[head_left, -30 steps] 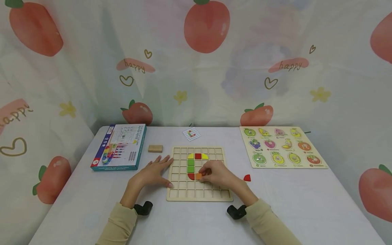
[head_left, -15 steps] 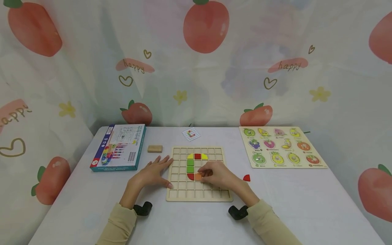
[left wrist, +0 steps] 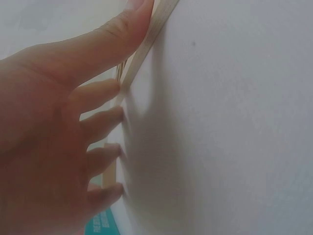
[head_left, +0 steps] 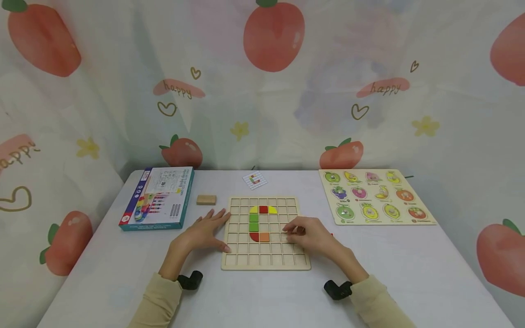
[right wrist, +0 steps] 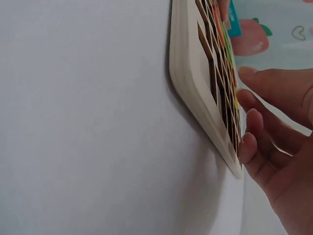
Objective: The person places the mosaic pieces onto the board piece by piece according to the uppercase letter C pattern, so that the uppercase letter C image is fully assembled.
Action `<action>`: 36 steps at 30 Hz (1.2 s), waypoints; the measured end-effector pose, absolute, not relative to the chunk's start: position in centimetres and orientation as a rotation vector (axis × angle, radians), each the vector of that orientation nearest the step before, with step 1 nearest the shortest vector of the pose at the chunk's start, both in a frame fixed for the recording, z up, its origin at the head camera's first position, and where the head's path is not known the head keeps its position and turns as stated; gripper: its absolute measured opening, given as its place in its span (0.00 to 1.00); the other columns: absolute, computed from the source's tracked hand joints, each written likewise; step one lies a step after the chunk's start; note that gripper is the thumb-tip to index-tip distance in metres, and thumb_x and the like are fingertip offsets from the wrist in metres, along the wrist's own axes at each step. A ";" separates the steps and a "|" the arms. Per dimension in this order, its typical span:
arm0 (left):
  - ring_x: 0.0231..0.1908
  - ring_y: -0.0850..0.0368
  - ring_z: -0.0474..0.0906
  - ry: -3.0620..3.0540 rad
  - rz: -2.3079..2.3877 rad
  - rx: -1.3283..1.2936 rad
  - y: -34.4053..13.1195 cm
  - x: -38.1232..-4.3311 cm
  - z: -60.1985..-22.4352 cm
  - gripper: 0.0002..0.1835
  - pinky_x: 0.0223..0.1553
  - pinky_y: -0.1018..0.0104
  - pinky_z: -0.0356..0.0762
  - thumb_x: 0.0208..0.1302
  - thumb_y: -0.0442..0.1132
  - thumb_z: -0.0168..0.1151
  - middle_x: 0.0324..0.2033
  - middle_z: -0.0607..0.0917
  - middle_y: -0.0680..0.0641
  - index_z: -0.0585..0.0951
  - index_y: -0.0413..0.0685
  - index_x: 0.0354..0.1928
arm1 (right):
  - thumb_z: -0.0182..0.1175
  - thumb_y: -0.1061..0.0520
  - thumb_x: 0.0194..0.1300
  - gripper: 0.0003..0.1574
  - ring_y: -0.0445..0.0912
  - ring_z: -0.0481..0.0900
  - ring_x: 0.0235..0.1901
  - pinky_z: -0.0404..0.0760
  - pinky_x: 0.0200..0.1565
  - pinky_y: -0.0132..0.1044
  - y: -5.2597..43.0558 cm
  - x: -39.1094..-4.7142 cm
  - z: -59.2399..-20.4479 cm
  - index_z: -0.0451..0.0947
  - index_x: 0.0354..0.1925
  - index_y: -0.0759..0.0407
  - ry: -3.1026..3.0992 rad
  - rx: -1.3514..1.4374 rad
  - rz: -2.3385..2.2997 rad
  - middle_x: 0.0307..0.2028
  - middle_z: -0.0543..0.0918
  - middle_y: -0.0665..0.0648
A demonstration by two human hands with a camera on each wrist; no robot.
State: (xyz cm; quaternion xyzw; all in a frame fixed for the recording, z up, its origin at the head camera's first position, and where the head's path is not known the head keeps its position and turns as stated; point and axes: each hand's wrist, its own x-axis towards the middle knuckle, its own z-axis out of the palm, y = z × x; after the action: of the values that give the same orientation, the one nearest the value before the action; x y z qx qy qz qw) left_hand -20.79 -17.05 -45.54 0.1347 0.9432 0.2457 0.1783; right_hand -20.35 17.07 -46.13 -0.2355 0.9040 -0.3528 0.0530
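A wooden grid board [head_left: 243,259] lies on the white table. Its cells hold yellow quarter-round tiles [head_left: 272,210], a red square tile [head_left: 263,209], two green square tiles [head_left: 254,222], a red quarter-round tile [head_left: 254,237] and an orange square tile [head_left: 264,237]. My left hand [head_left: 202,233] rests at the board's left edge, fingers spread, with the thumb on the rim in the left wrist view. Over the board's right side hovers my right hand [head_left: 312,234]; its fingers are loosely bent, and the right wrist view shows nothing between thumb and forefinger.
A small red piece [head_left: 331,234] peeks out beyond my right hand, mostly hidden. Behind the board lie a wooden block [head_left: 206,200] and a pattern card [head_left: 254,180]. A boxed toy [head_left: 157,198] stands at left, a fruit picture board [head_left: 377,197] at right.
My right hand has let go of the orange tile, which now sits in its cell, and has moved right, covering most of the loose red piece. My left hand stays at the board's edge.
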 end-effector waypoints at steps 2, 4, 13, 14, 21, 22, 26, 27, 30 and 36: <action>0.81 0.35 0.40 2.669 0.700 0.386 -17.1 -20.7 -45.5 0.58 0.79 0.34 0.38 0.49 0.55 0.82 0.81 0.56 0.44 0.62 0.49 0.80 | 0.72 0.61 0.62 0.12 0.40 0.74 0.32 0.75 0.34 0.29 17.8 -20.2 -46.0 0.88 0.45 0.57 2.767 -0.690 -1.064 0.35 0.85 0.47; 0.81 0.35 0.41 2.670 0.705 0.392 -17.1 -20.7 -45.5 0.58 0.79 0.33 0.38 0.49 0.54 0.82 0.81 0.56 0.43 0.62 0.49 0.80 | 0.72 0.62 0.62 0.12 0.41 0.73 0.31 0.75 0.33 0.29 18.5 -20.1 -45.9 0.88 0.45 0.56 2.786 -0.672 -1.054 0.35 0.85 0.47; 0.81 0.34 0.41 2.666 0.704 0.399 -17.1 -20.6 -45.3 0.58 0.79 0.33 0.38 0.49 0.54 0.82 0.81 0.56 0.42 0.61 0.48 0.80 | 0.71 0.63 0.61 0.12 0.39 0.73 0.31 0.75 0.33 0.29 21.4 -20.1 -46.1 0.88 0.44 0.55 2.843 -0.662 -1.003 0.35 0.85 0.46; 0.81 0.34 0.40 2.664 0.707 0.400 -17.1 -20.6 -45.3 0.58 0.79 0.33 0.38 0.49 0.53 0.82 0.81 0.56 0.42 0.61 0.48 0.80 | 0.72 0.62 0.61 0.12 0.39 0.73 0.31 0.75 0.33 0.30 21.8 -20.0 -46.1 0.88 0.45 0.55 2.844 -0.662 -1.004 0.35 0.85 0.46; 0.81 0.34 0.41 2.660 0.715 0.409 -17.0 -20.6 -45.2 0.58 0.79 0.33 0.38 0.49 0.54 0.81 0.81 0.56 0.42 0.62 0.48 0.80 | 0.73 0.63 0.60 0.13 0.39 0.76 0.32 0.78 0.35 0.28 24.4 -19.5 -46.3 0.87 0.44 0.57 2.890 -0.580 -0.973 0.38 0.87 0.48; 0.81 0.35 0.41 2.662 0.714 0.405 -17.0 -20.6 -45.2 0.58 0.79 0.33 0.38 0.49 0.54 0.82 0.81 0.56 0.43 0.62 0.48 0.79 | 0.73 0.63 0.60 0.13 0.39 0.76 0.33 0.78 0.35 0.28 24.7 -19.5 -46.4 0.87 0.45 0.57 2.895 -0.570 -0.968 0.38 0.87 0.49; 0.81 0.35 0.41 2.664 0.712 0.386 -16.9 -20.5 -45.3 0.58 0.79 0.34 0.38 0.49 0.53 0.82 0.81 0.56 0.43 0.62 0.48 0.80 | 0.73 0.62 0.60 0.13 0.40 0.76 0.34 0.79 0.35 0.29 25.9 -19.4 -46.4 0.87 0.45 0.57 2.923 -0.541 -0.944 0.38 0.87 0.48; 0.81 0.35 0.41 2.664 0.712 0.383 -16.9 -20.5 -45.2 0.57 0.79 0.34 0.38 0.49 0.53 0.82 0.81 0.56 0.43 0.62 0.48 0.80 | 0.73 0.62 0.60 0.13 0.40 0.76 0.34 0.79 0.35 0.29 26.1 -19.3 -46.3 0.87 0.46 0.57 2.929 -0.537 -0.939 0.38 0.87 0.48; 0.81 0.35 0.40 2.665 0.710 0.377 -16.8 -20.5 -45.2 0.57 0.79 0.34 0.38 0.49 0.53 0.82 0.81 0.56 0.43 0.62 0.49 0.80 | 0.73 0.62 0.61 0.14 0.41 0.76 0.35 0.80 0.36 0.29 26.7 -19.2 -46.2 0.86 0.46 0.58 2.940 -0.520 -0.927 0.38 0.87 0.49; 0.81 0.36 0.41 2.672 0.703 0.385 -16.9 -20.5 -45.3 0.57 0.79 0.34 0.38 0.50 0.53 0.82 0.81 0.56 0.44 0.62 0.49 0.80 | 0.74 0.61 0.60 0.15 0.43 0.78 0.36 0.81 0.38 0.29 27.1 -19.2 -46.1 0.86 0.46 0.61 2.919 -0.498 -0.918 0.38 0.87 0.51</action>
State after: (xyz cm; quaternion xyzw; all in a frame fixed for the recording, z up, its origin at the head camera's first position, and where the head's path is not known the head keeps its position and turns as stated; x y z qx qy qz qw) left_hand -20.55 -16.91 -45.27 0.1359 0.9431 0.2480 0.1750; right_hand -19.18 27.12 -46.10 -0.1606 0.9413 -0.2961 0.0208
